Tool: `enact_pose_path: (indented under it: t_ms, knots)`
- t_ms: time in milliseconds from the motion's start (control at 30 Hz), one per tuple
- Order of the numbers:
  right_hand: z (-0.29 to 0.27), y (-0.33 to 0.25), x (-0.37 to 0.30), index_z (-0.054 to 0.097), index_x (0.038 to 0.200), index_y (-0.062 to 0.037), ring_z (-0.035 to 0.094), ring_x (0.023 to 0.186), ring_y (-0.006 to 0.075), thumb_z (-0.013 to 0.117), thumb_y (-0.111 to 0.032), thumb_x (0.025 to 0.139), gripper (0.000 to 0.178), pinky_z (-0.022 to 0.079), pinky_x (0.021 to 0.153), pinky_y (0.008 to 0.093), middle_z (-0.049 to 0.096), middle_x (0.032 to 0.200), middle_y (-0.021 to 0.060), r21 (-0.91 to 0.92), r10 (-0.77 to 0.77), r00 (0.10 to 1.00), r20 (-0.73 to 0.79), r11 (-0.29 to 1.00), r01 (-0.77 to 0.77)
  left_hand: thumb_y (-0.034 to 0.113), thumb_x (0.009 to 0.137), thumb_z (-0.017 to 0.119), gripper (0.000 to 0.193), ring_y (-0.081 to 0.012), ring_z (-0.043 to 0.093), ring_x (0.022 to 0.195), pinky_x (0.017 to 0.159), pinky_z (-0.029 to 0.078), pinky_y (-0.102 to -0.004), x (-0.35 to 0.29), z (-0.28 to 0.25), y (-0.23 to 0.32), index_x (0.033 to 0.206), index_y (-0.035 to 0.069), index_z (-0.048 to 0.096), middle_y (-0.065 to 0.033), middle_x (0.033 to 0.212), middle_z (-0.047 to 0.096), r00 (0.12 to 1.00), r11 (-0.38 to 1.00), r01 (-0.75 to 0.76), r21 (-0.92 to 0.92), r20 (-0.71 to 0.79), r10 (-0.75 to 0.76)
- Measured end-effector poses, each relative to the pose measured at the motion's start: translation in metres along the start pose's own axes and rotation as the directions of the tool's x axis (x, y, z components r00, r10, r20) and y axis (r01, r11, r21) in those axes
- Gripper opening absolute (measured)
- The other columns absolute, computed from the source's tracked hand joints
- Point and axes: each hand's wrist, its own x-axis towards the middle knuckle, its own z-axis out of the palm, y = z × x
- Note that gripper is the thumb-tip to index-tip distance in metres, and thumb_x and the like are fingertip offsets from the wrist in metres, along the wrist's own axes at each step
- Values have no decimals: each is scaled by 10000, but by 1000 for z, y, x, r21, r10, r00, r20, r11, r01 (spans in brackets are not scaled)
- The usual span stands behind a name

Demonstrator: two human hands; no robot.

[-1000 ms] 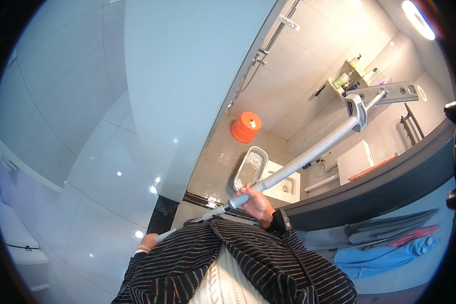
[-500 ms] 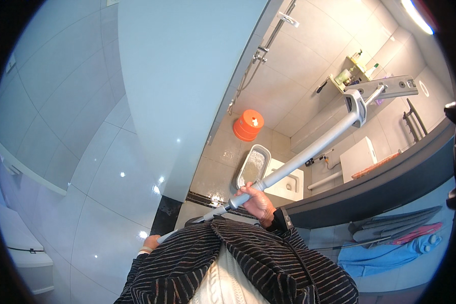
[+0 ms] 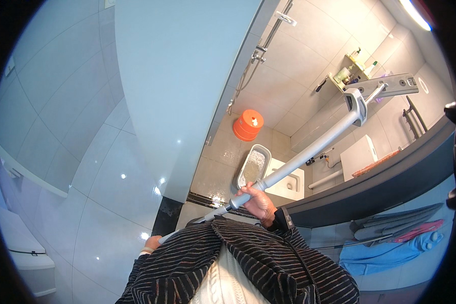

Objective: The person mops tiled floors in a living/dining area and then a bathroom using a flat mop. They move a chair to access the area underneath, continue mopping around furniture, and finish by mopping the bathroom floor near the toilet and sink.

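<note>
Our right hand (image 3: pixel 258 202) and left hand (image 3: pixel 152 244) grip the mop pole (image 3: pixel 299 158); beyond them, past the glass panel (image 3: pixel 187 76), stand an orange stool (image 3: pixel 248 124) and a basin (image 3: pixel 253 166).

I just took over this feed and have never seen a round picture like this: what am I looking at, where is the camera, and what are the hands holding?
No machine here: a person wears a wide fisheye camera on the head, looking down, so straight edges bend. The striped sleeves at the bottom are theirs. The right hand has its grip closed around a long grey mop pole; the left hand holds its lower end. The flat mop head is raised against the tiled shower wall. On the shower floor stand an orange stool and an oval basin. A shelf with bottles hangs in the corner.
</note>
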Motion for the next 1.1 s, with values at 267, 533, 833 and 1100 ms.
enact_pose_path:
  t_ms: [267,533,833,1100]
  knots:
    - [-2,0,1,540,822,-140,566,853,189,670,-20,819,177,434,916,396,552,801,18,-8,-7,1000,3,1000,7,355,760,617,275,-373,623,892,754,490,-418,0,-5,6,871,112,683,-179,910,664,1000,1000,14,-20,10,-14]
    - [2,-1,0,521,828,-112,565,852,225,679,-16,807,186,457,880,406,566,810,69,28,-21,1000,7,999,20,318,746,634,244,-381,621,890,746,489,-413,4,-4,1,867,110,678,-184,906,660,1000,1000,-8,20,-12,9]
    - [1,-2,1,537,806,-140,569,843,180,676,-34,817,175,424,935,390,561,793,16,-5,-10,999,41,1000,10,328,760,616,255,-391,615,896,743,488,-440,11,5,-11,871,105,674,-185,901,658,999,999,-39,27,-24,39]
    - [-3,-1,1,538,831,-148,566,846,187,678,-20,812,191,432,913,394,550,809,12,-1,-5,1000,0,1000,5,334,777,596,266,-379,619,895,745,486,-414,8,4,-9,887,106,676,-177,909,661,999,999,-32,16,11,32]
